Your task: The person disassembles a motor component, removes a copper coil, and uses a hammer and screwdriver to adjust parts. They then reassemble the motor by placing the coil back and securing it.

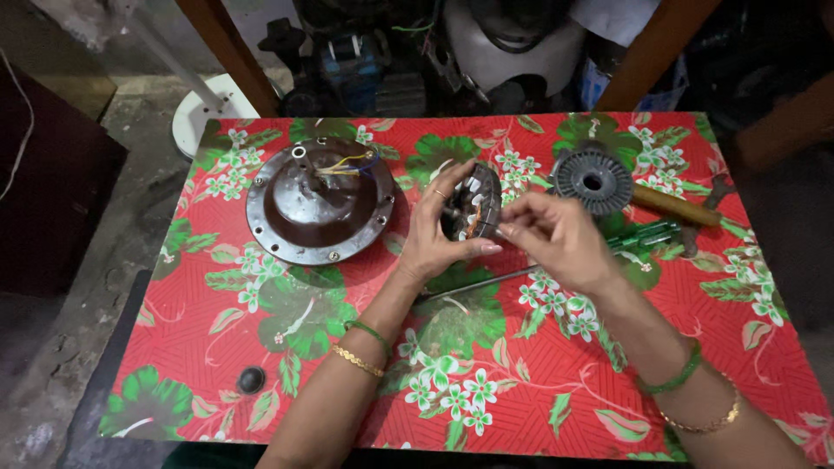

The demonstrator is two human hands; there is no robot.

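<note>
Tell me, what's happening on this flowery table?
A person sits at a table with a red floral cloth. Their left hand holds a round slotted metal core with copper windings upright, while the right hand pinches at its edge with the fingers. A brown round motor cover with loose wires lies to the left; a grey ribbed disc, a wooden-handled tool and a green-handled tool lie to the right.

Dim surroundings — evenly lit centre, soft shadows, sharp

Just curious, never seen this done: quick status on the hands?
Left hand grips ring-shaped motor core. Right hand pinches its edge. Brown motor cover lies left, grey disc right; nothing blocking.
</note>
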